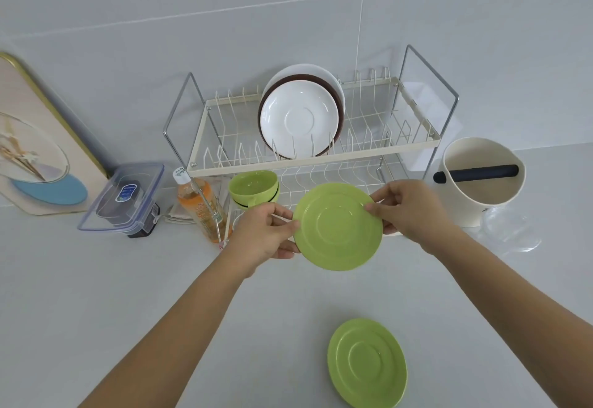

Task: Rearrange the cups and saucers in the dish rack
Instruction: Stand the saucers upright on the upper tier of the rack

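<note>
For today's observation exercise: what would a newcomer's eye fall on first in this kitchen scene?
First, the green saucer held up in front of the dish rack, the left hand and right hand pinching its opposite edges. Next, a second green saucer lying on the counter nearest the viewer. Then the white saucer standing upright in the rack's upper tier.

Bright, even, diffuse light fills the scene; shadows on the grey worktop [128, 295] are faint and soft. Wide-angle distortion bends the wall tiles' [288, 6] grout lines toward the edges. Slight overall softness.
</note>
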